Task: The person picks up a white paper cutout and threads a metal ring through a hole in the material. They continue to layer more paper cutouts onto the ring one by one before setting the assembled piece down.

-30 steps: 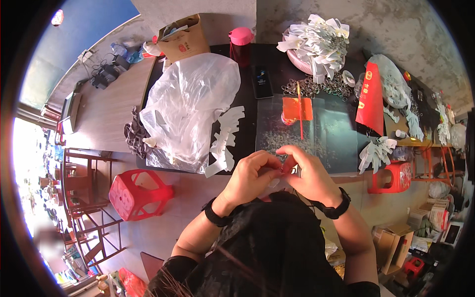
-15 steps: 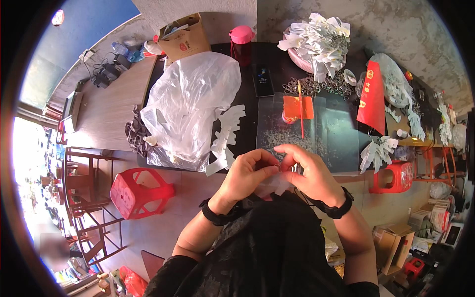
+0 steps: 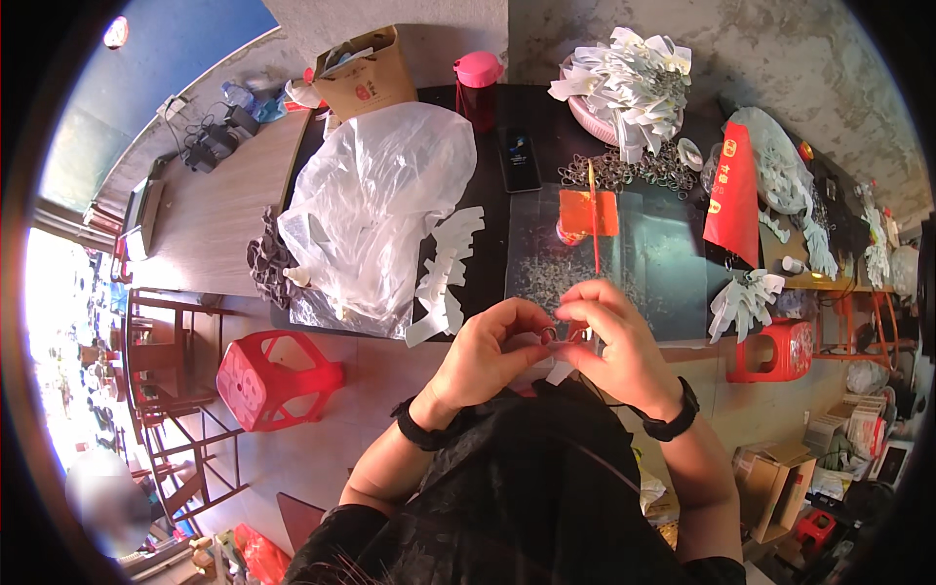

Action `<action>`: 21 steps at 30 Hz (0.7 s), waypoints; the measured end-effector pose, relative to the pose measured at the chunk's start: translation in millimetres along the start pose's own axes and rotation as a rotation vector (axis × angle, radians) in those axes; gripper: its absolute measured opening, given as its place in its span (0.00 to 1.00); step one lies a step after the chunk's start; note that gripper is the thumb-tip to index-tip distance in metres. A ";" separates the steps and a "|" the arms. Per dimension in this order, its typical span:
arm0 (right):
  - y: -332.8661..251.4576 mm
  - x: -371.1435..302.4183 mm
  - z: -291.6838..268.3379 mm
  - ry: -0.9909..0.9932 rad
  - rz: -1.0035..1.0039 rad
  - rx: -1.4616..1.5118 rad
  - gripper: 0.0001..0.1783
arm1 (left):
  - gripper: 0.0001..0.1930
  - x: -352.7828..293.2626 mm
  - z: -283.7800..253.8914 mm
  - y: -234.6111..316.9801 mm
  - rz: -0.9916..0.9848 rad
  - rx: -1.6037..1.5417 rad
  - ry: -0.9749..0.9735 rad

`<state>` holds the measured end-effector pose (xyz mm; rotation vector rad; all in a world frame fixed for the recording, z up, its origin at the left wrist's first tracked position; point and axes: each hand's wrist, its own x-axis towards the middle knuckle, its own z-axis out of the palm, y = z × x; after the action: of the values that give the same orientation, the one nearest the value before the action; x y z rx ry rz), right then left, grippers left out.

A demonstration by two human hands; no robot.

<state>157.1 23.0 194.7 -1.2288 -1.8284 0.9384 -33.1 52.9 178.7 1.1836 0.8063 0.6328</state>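
Note:
Both hands meet just beyond the table's near edge, close to my body. My left hand [image 3: 492, 353] pinches a small metal ring [image 3: 549, 334] between thumb and forefinger. Opposite it, my right hand [image 3: 621, 353] is closed in a pinch too. A small white strip [image 3: 560, 371] hangs at its fingertips; whether the strip is joined to the ring is too small to tell. Beyond the hands, a heap of metal rings [image 3: 609, 174] lies on the table. Left of them rests a row of white strips [image 3: 448, 273], and at the right a bunch of white strips [image 3: 746, 297].
A large clear plastic bag [image 3: 375, 214] covers the table's left part. Behind stand a paper bag [image 3: 366, 78], a red bottle [image 3: 477, 88] and a basket [image 3: 592, 119] heaped with strips. A phone [image 3: 519, 161] and an orange scraper-like piece [image 3: 575, 210] lie mid-table. Red stools [image 3: 278, 380] stand below.
My hands have drawn slightly apart at the fingertips, and the ring now shows between them. The right fingers have shifted a little. Things on the table have not moved.

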 end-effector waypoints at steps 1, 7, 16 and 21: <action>0.1 -0.1 0.4 -0.001 0.000 0.000 0.20 | 0.13 -0.8 0.2 1.1 -0.035 -0.022 0.004; -0.6 -0.4 -3.8 -0.019 -0.083 -0.076 0.11 | 0.10 -6.7 -7.7 13.7 -0.116 -0.084 -0.150; -4.1 -3.2 -3.6 0.040 -0.401 -0.313 0.11 | 0.10 -5.2 -3.0 -11.6 -0.189 -0.350 -0.187; 2.0 -10.9 5.9 0.300 -0.117 -0.282 0.15 | 0.11 -8.3 17.5 -31.2 -0.157 -0.396 0.208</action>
<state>155.8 12.2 188.4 -1.3332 -1.8047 0.4137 -23.0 28.4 153.3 0.6951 0.8897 0.7523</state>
